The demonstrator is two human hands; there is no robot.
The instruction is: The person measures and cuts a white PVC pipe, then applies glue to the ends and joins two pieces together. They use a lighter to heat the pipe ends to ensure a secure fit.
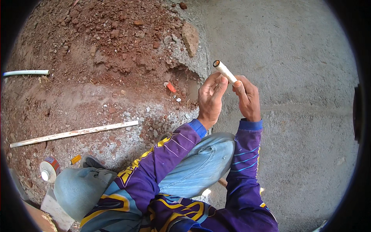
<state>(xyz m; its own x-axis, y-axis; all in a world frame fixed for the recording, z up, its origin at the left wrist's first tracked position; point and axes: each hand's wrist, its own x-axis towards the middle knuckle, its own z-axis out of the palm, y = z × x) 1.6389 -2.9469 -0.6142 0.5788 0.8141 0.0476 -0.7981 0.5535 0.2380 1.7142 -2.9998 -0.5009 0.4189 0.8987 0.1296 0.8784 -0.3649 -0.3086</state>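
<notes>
The left hand (210, 101) is raised just beside the right hand (249, 98), its thumb (221, 88) stretched forward and its fingers bent into a pinch. The right hand is pinched too, its thumb (239, 89) leaning toward the left hand. Of the 2 sleeved forearms, the left forearm (170, 154) slants in from the lower left of its hand; the right forearm (244, 156) lies almost straight below its own

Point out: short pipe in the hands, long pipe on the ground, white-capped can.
Short pipe (225, 72), head view: exposed side wall.
Long pipe (74, 134), head view: middle of its length.
White-capped can (50, 168), head view: its pale top.
</notes>
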